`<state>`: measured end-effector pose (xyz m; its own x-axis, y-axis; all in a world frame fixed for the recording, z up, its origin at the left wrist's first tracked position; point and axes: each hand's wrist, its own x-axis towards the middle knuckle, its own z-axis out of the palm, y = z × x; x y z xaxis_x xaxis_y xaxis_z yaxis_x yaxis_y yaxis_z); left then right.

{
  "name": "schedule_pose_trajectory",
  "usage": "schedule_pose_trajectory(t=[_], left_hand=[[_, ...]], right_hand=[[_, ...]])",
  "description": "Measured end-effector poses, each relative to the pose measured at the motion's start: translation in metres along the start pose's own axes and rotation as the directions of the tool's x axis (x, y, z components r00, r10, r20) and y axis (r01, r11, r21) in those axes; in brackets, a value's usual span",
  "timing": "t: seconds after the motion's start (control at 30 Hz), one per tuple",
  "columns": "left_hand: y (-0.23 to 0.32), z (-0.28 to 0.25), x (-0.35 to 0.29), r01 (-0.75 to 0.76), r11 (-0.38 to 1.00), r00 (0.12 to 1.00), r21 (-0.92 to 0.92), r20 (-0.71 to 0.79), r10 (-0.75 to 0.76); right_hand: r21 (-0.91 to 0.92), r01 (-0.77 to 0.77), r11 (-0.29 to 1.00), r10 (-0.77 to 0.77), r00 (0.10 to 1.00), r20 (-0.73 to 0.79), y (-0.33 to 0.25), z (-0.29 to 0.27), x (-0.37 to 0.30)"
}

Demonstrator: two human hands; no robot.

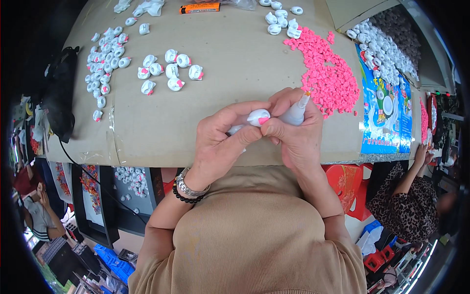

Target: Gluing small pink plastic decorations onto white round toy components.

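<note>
Above the table's near edge, my left hand (pixel 210 134) is closed on a small white cat-head piece (pixel 255 115) between thumb and fingers. More white pieces (pixel 235 129) show partly in that palm. A pink bow (pixel 263 120) lies against the held piece, at the tip of my right thumb. My right hand (pixel 304 134) is closed around a translucent squeeze bottle (pixel 294 113) with a narrow nozzle, tilted up toward the far right. Both hands meet at the cat-head piece. Right beyond them spreads a pile of loose pink bows (pixel 333 81).
White cat heads with bows stand in a middle group (pixel 172 71) and a left cluster (pixel 105 61). More white pieces (pixel 276 19) lie at the back, near an orange box (pixel 199 8). At right are a white heap (pixel 384 51) and blue printed sheet (pixel 384 115). Co-workers sit at both sides.
</note>
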<state>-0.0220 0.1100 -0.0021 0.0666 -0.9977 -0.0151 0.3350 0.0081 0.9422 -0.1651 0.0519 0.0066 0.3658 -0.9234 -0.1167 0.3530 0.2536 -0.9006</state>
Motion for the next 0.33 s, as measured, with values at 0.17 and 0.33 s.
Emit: schedule_pose_trajectory(t=[0.17,0.33], left_hand=[[0.003,-0.007,-0.002,0.232,0.959,0.973,-0.162,0.047,-0.227],[0.003,0.025,0.021,0.234,0.965,0.971,-0.115,-0.026,-0.238]], right_hand=[[-0.043,0.041,0.998,-0.04,0.999,0.02,0.005,0.001,-0.003],[-0.214,0.118,0.97,-0.104,0.992,0.075,0.003,-0.004,-0.001]])
